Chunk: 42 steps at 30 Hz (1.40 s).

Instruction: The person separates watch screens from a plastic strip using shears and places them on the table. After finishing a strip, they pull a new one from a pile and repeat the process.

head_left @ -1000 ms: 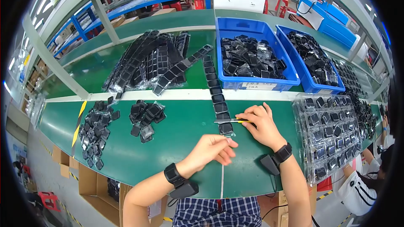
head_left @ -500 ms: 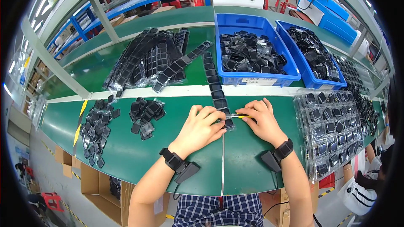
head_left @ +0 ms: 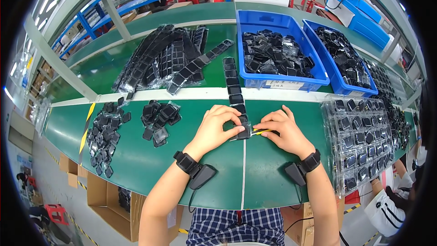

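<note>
A strip of black square pieces in clear film (head_left: 233,88) runs from the far part of the green table toward me. My left hand (head_left: 215,128) pinches its near end, thumb and fingers closed on the last square. In my right hand (head_left: 283,130) is a thin tool with a yellow handle (head_left: 261,132) and a pale tip. The tip points left, close to the strip's right edge; whether it touches is too small to tell. The tool's exact kind is partly hidden by my fingers.
Left of my hands lie a small pile (head_left: 159,120) and a larger pile of black squares (head_left: 105,136). More strips (head_left: 170,61) are heaped behind. Blue bins (head_left: 284,82) with black pieces stand at the back right. Clear trays (head_left: 359,134) of black squares lie at right.
The yellow tool, which lay across the strip, has drawn back to its right side. My left fingers have shifted onto the end square, and the strip has moved slightly.
</note>
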Available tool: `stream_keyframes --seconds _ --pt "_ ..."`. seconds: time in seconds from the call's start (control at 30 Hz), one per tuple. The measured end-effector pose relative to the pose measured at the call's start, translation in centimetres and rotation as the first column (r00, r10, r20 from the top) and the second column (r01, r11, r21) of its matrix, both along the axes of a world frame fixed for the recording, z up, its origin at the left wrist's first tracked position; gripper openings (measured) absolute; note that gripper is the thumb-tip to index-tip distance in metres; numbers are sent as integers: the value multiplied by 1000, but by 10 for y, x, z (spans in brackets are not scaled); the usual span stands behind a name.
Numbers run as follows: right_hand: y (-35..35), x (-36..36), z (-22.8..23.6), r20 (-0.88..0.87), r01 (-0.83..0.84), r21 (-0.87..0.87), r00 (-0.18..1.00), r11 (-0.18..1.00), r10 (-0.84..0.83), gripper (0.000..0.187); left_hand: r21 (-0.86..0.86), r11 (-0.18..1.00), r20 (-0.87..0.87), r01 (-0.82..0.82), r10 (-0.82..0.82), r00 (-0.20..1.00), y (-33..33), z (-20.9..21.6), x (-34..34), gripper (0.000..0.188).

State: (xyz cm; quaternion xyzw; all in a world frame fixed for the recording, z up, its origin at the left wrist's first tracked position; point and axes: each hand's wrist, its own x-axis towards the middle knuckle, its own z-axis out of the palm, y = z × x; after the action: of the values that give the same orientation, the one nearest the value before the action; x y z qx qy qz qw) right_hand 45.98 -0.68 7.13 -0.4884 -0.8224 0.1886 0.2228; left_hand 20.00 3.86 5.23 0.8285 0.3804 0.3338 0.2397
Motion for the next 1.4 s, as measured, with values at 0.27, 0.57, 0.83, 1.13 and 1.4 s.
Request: stream_keyframes --seconds 0.27,0.57,0.83,1.13,1.4 --pt "7 -13 -12 -32 14 126 999 992 -10 25 -35 999 5 5 -5 1000 4 -2 1 16" --pt "4 23 3 -8 -29 -57 1000 998 29 26 -221 975 130 -37 67 989 7 -2 -19 17" --pt "8 12 -9 -53 96 158 995 983 -89 29 187 981 -118 -51 73 990 2 23 -29 48" --pt "7 -2 -7 -37 5 167 999 986 1 29 -26 995 -124 93 -95 988 4 18 -21 43" --pt "7 -12 -17 -9 8 210 1000 978 -6 24 12 998 13 59 -60 998 15 0 -10 8"
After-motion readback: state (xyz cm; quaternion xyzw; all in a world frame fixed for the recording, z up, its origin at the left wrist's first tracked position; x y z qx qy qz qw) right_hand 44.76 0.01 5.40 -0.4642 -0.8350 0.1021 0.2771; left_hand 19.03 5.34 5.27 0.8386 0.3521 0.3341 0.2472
